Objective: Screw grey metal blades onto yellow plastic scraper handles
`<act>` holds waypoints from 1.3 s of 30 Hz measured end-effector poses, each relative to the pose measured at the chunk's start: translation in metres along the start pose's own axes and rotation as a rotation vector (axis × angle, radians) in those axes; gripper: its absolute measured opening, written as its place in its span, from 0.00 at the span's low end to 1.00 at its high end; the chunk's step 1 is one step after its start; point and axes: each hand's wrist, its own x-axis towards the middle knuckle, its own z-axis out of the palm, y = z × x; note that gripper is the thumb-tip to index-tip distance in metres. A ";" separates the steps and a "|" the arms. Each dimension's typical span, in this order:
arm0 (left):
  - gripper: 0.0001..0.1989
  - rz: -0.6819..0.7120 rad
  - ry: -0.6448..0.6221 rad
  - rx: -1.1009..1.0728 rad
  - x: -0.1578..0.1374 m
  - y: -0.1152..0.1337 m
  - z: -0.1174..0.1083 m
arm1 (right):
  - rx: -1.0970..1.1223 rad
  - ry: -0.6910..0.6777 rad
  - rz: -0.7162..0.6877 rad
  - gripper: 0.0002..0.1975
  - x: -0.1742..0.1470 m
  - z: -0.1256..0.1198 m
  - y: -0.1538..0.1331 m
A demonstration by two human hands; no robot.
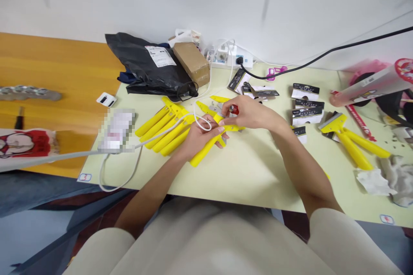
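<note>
The left hand (pixel 200 136) was clamped around a yellow scraper (pixel 203 153) above the pale table (pixel 254 169), in front of the person. The right hand (pixel 251 113) had its fingers closed on a red-handled tool (pixel 234 109), held against or just over the scraper; its tip was hidden. A row of yellow handles (pixel 156 125) lay to the left of the hands.

Behind the row, a black plastic bag (pixel 143 66) bore a white label (pixel 160 56) whose print was too small to read. The black-and-white cards (pixel 306 91) to the right of the hands carried pale lettering, also unreadable. A red strip (pixel 360 122) farther right had white markings, and a red packet (pixel 35 142) at far left showed a cartoon figure. Blue-framed stickers marked the table's front edge, one left (pixel 85 177), one right (pixel 386 219); I could not read their characters with certainty.
</note>
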 end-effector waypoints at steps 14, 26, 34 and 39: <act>0.27 0.016 -0.037 0.050 -0.002 0.003 0.003 | 0.087 -0.029 -0.061 0.06 0.003 0.002 0.009; 0.27 0.054 -0.006 0.180 0.009 0.002 0.023 | -0.007 0.026 -0.114 0.07 -0.027 -0.031 0.017; 0.31 0.791 0.277 1.316 -0.020 -0.045 0.028 | 0.007 0.217 0.015 0.11 -0.057 -0.068 0.028; 0.28 0.895 0.197 1.541 -0.004 -0.026 0.057 | 0.110 0.252 -0.019 0.11 -0.063 -0.071 0.028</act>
